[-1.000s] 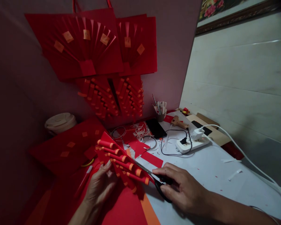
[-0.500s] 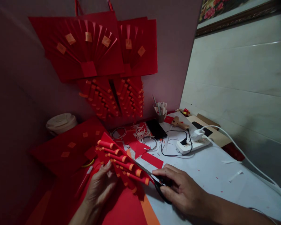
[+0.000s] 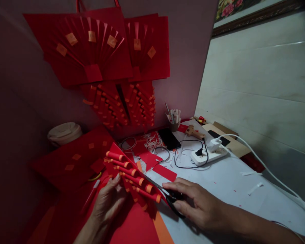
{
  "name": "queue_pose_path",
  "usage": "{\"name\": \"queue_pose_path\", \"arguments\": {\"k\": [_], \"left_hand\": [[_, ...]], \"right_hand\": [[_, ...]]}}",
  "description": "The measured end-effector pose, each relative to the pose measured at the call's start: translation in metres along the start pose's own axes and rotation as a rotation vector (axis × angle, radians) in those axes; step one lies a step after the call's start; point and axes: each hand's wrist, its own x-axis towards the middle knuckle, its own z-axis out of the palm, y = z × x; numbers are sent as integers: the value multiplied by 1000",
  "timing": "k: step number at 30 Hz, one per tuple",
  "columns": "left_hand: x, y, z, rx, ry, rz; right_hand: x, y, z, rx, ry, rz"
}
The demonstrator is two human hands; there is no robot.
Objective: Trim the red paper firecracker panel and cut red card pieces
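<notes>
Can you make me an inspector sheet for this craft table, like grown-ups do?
Surface: white tabletop, dotted with red specks.
Things in use: red paper piece with orange-tipped rolls; scissors, blades along its edge, whether cutting is unclear.
Clutter: white paper scraps, phone, glue gun, pen cup.
Grips: left grip holds the paper piece; right grip holds the scissors.
Cables: white cable and looping black cable at the power strip.
Surroundings: red hangings on the wall; picture frame at upper right.
</notes>
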Motion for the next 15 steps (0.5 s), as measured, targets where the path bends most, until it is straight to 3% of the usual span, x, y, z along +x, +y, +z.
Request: {"name": "queue_pose_path", "arguments": {"k": [15], "left_hand": [[-1,0,0,-3,21,5]], "right_hand": [[1,-2,-1,-35,8,-31]]}}
